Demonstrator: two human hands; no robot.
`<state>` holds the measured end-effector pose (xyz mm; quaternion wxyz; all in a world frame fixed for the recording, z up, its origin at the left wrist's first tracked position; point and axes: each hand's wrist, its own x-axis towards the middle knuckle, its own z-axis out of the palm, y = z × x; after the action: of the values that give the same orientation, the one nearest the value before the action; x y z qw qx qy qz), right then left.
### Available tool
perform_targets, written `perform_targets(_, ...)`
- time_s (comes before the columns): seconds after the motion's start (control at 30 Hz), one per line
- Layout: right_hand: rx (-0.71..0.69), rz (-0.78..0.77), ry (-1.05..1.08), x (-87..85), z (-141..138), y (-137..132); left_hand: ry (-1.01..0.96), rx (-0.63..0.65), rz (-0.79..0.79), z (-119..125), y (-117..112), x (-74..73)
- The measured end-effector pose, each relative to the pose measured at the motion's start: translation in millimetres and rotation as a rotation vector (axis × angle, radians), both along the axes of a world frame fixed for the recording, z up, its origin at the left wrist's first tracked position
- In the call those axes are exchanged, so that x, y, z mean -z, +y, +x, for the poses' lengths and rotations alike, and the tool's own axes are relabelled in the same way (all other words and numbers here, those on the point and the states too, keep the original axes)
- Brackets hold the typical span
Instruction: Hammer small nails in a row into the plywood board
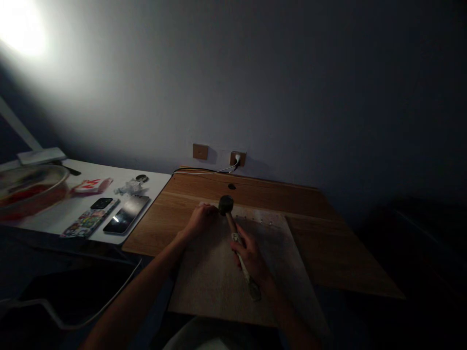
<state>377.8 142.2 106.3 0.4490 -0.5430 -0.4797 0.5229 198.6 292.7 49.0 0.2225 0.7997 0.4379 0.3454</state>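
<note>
My right hand (251,257) grips the wooden handle of a hammer (229,218), whose dark head is raised over the far part of a pale wooden board (219,277). The board lies on a brown wooden table (328,243). My left hand (200,218) rests on the board's far left part, fingers curled and pinched close to the hammer head; what it holds is too small to see. A row of small nails (262,221) runs along the board's far edge, to the right of the hammer head.
A white table (69,214) at left carries two phones (126,214), a patterned case (85,222), crumpled paper (128,186) and a bowl (29,187). Wall sockets (237,158) with a plugged white cable sit behind the brown table. A lamp glares at top left.
</note>
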Motion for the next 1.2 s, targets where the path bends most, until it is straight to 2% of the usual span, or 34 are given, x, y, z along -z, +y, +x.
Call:
perform_targets(0.1,-0.008,0.004,-0.006,0.2,-4.8,4.1,-0.018,-0.006,0.004,-0.8,0.9,1.5)
perform_targets(0.27,-0.012,0.02,-0.003,5.9,-8.4,6.7,-0.113,0.018,-0.109,-0.5,-2.1,-1.2)
perform_targets(0.5,-0.007,0.012,-0.01,19.3,-11.1,9.9,-0.117,-0.038,-0.104,0.9,-1.8,-0.7)
perform_targets(0.83,-0.007,-0.002,0.002,12.9,-14.8,5.7,-0.094,-0.041,-0.112,0.5,-1.6,-3.5)
perform_targets(1.2,-0.01,0.005,-0.015,20.0,-15.6,4.8,-0.105,-0.043,-0.093,1.0,4.4,10.1)
